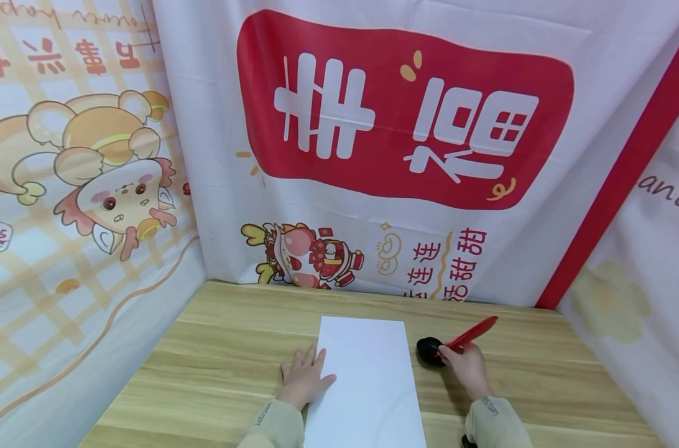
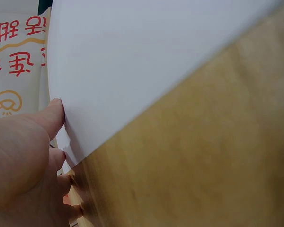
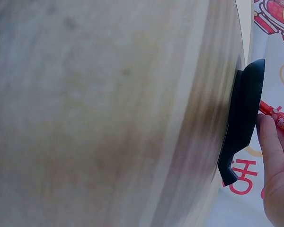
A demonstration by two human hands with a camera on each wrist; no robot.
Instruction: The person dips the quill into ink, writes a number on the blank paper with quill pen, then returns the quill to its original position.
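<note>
A long white sheet of paper [image 1: 367, 379] lies on the table in the head view. My left hand [image 1: 304, 376] rests on its left edge with fingers spread, partly on the wood. In the left wrist view the thumb touches the paper [image 2: 142, 52]. To the paper's right, my right hand [image 1: 469, 370] pinches a slanted red writing brush [image 1: 476, 331]. The brush's lower end reaches a small black dish [image 1: 427, 350], and its tip is hidden there. In the right wrist view the dish [image 3: 248, 104] has a short spout-like end, and the brush [image 3: 278, 118] carries a printed pattern.
The wood-grain table [image 1: 205, 367] ends at a white cloth backdrop [image 1: 205, 186] with a red printed panel. Printed cloth [image 1: 93, 298] hangs on the left, more [image 1: 636, 348] on the right. Part of a black object [image 1: 468, 442] shows beside the right sleeve.
</note>
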